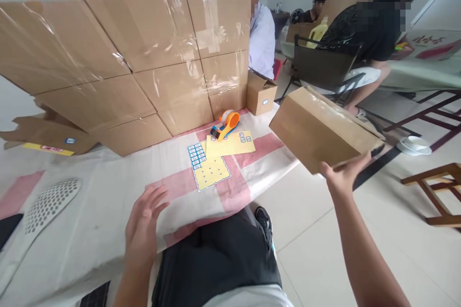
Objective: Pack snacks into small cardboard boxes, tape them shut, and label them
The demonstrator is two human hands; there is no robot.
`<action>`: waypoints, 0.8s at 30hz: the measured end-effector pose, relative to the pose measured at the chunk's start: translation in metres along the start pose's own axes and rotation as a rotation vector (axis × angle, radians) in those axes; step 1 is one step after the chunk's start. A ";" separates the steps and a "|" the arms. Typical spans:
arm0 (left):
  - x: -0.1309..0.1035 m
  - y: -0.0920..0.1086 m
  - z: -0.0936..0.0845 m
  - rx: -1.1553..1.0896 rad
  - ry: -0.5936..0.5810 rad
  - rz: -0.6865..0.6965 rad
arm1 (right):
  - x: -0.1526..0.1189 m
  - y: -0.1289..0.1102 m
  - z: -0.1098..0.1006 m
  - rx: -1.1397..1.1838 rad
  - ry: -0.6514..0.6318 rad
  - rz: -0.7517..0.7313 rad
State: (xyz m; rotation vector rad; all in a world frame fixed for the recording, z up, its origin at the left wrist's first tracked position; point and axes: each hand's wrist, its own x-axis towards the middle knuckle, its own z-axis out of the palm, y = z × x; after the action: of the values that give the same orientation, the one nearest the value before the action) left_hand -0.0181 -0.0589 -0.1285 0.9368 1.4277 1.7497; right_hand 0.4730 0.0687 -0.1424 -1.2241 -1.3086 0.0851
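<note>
Out over the floor to the right, a closed cardboard box [309, 129] is held up in my right hand [345, 172]. The thumb presses its near side and the fingers go under it, partly hidden. My left hand [146, 211] hovers over the near edge of the table with its fingers apart and nothing in them. Beyond it lie a sticker sheet [212, 172] and a yellow card [230, 145] with a few labels on it. An orange tape dispenser [228, 124] rests against the card's far edge.
A wall of taped cardboard boxes [162, 72] stands along the table's far side. A small labelled box [261, 93] is at its right end. At left lie an opened carton [54, 129] and a white perforated paddle [50, 201]. A wooden stool [437, 192] stands right; other people sit beyond.
</note>
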 end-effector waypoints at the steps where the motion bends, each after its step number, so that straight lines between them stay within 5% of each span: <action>1: -0.001 -0.004 -0.008 0.007 0.011 -0.011 | 0.020 0.010 0.014 -0.031 -0.009 -0.066; 4: -0.006 -0.011 -0.031 0.021 0.020 -0.049 | 0.068 0.032 0.073 -0.221 -0.198 -0.079; 7: -0.016 -0.011 -0.055 0.084 0.042 -0.052 | 0.093 0.046 0.122 -0.307 -0.234 0.093; 13: -0.039 -0.016 -0.097 0.186 0.186 -0.120 | 0.113 0.061 0.154 -0.353 -0.222 0.241; 20: -0.040 -0.018 -0.097 0.280 0.210 -0.146 | 0.161 0.017 0.245 -0.570 -0.204 0.491; 24: -0.031 -0.010 -0.102 0.338 0.214 -0.102 | 0.177 0.014 0.268 -0.456 -0.283 0.594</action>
State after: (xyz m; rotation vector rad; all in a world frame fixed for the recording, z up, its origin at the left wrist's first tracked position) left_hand -0.0888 -0.1343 -0.1558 0.8458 1.9191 1.5990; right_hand 0.3406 0.3573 -0.0918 -2.0282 -1.1946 0.4153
